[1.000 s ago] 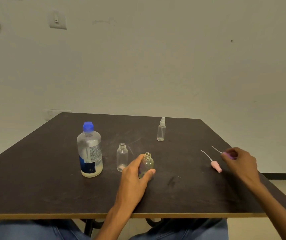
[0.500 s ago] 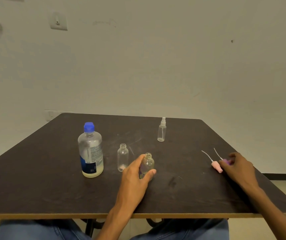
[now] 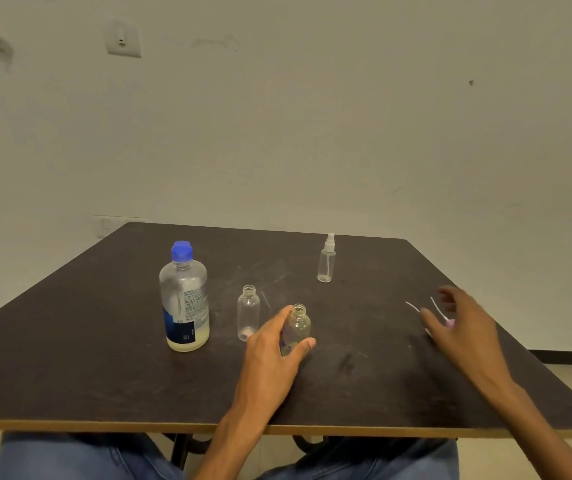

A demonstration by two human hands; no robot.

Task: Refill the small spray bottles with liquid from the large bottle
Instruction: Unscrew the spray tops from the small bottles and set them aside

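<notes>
Left hand (image 3: 270, 344) wrapped around the nearer open spray bottle (image 3: 297, 325), thumb on the right side, fingers round the left, bottle upright on the dark table (image 3: 70, 358). Neck bare, no pump on it. Second open spray bottle (image 3: 248, 311) stood just left of it, also uncapped, looked empty. Third one, capped spray bottle (image 3: 326, 259), sat well back toward the far edge, pump on.

Right hand (image 3: 461, 327) hovered over the right side of the table, fingers spread and loose, gripping nothing. Under and beside it lay the pump heads (image 3: 449, 322), pinkish caps with white dip tubes (image 3: 412, 306) sticking out toward the left. Hand hid most of them; couldn't tell if it touched them.

Large bottle (image 3: 184, 299) was upright at the left, blue cap (image 3: 181, 251) on, only a shallow layer of yellowish liquid at the bottom.

My read: both necks were open, so the pour came next. To do it well:
- blue cap had to come off first, and the right hand was the free one for it.
- left hand should hold the small bottle low and firm; light plastic, narrow neck, tips easily.
- little liquid was left, so the large bottle would need a steep tilt. Lip close over the neck, slow start, else it surges and runs over the table.
- pump heads were best left well right of the pouring zone, dip tubes kept off any spill.
</notes>
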